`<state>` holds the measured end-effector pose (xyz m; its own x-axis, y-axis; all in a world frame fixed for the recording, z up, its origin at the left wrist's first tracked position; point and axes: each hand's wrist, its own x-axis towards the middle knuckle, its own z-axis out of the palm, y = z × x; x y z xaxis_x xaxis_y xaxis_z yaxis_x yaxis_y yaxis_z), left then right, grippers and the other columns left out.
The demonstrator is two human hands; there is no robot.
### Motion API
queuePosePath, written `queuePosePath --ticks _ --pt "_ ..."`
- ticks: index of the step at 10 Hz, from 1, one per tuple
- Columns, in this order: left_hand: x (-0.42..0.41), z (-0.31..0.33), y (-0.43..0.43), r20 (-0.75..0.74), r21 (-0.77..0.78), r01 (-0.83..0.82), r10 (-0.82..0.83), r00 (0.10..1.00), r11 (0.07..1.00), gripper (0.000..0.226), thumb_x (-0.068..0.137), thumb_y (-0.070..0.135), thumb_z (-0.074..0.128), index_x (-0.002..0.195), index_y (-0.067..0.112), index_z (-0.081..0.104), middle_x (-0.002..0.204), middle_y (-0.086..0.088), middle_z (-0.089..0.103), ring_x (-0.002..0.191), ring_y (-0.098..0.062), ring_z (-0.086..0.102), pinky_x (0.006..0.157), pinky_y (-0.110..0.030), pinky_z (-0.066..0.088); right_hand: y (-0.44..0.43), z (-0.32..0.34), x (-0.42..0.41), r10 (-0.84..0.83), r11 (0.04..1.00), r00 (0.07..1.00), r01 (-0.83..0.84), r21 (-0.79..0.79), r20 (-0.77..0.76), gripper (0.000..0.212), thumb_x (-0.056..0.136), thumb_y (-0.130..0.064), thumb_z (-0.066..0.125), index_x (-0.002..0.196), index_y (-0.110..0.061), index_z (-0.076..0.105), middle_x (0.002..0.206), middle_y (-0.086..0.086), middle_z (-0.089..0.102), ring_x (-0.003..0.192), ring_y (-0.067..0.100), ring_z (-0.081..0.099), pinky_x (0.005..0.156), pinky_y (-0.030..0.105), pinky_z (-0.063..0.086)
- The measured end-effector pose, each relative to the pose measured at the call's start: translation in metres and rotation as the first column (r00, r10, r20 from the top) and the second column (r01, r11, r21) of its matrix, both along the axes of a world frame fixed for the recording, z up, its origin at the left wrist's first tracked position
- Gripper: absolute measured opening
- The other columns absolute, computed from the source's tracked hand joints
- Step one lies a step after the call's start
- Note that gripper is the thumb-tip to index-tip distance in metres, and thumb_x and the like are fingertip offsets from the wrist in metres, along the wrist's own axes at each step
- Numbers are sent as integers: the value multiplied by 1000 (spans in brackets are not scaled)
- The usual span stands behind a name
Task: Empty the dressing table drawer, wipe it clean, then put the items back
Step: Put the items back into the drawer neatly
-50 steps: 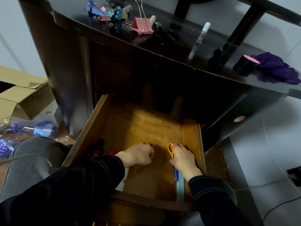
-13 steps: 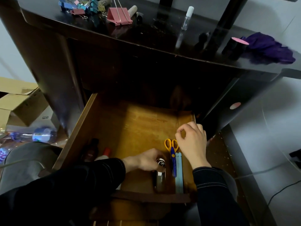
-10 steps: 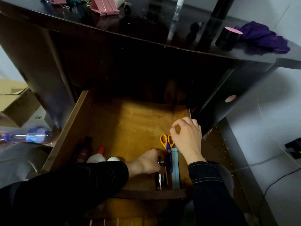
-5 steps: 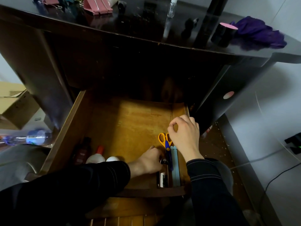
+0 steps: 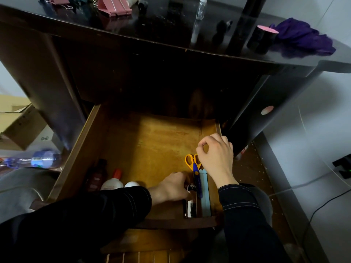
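The wooden drawer (image 5: 79, 152) of the dark dressing table (image 5: 171, 40) stands pulled out. Along its right side lie orange-handled scissors (image 5: 192, 162) and two light blue sticks (image 5: 205, 194). Just left of them lies a small black-and-silver item (image 5: 190, 205). My left hand (image 5: 171, 189) grips its far end at the drawer's front. My right hand (image 5: 216, 158) hovers over the scissors' handles with loosely curled fingers, thumb near the forefinger, and nothing visible in it. At the front left stand a dark bottle (image 5: 96, 178), a white glue bottle (image 5: 113, 182) and a white round thing (image 5: 131, 184).
On the tabletop lie pink binder clips (image 5: 114, 5), a clear spray vial (image 5: 200, 8), a black cylinder with a pink top (image 5: 263, 38) and a purple cloth (image 5: 303, 40). A cardboard box (image 5: 17, 126) and a plastic bottle (image 5: 44, 158) lie on the floor at left.
My left hand has moved to the drawer's front and laid the black-and-silver item beside the scissors. My right hand has lifted off the scissors. Over the last half second almost nothing moved.
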<state>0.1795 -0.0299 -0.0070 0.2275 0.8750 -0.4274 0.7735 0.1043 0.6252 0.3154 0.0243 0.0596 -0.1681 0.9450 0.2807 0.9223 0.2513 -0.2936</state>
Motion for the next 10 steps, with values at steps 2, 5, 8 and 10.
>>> queuePosePath --ticks 2,5,8,10 --pt "-1 4 -2 4 -48 31 -31 1000 998 71 77 33 84 134 16 46 121 -3 62 100 -19 59 73 -26 49 0 0 1 0 1000 1000 0 1 -5 10 92 -28 60 87 -22 67 101 -4 63 103 22 51 89 39 40" --pt "0 6 -6 36 -76 85 -82 996 993 85 75 30 87 146 19 43 142 -4 54 126 -23 54 101 -33 49 0 -1 0 -5 1000 1000 5 7 2 10 91 -28 61 85 -23 67 100 -5 63 101 22 51 88 38 40" --pt "1 3 -8 44 -83 102 -98 994 991 89 77 29 85 150 19 35 147 -4 49 132 -24 49 105 -34 47 0 -2 1 4 1000 1000 -4 6 16 10 92 -28 60 87 -23 68 101 -4 63 102 22 51 90 39 40" --pt "-1 6 -5 43 -115 130 -126 991 985 92 79 29 83 152 16 29 150 -6 46 135 -25 46 107 -35 45 1 -4 1 6 1000 1000 -6 19 11 9 91 -26 61 86 -23 68 100 -4 63 100 22 51 88 38 39"
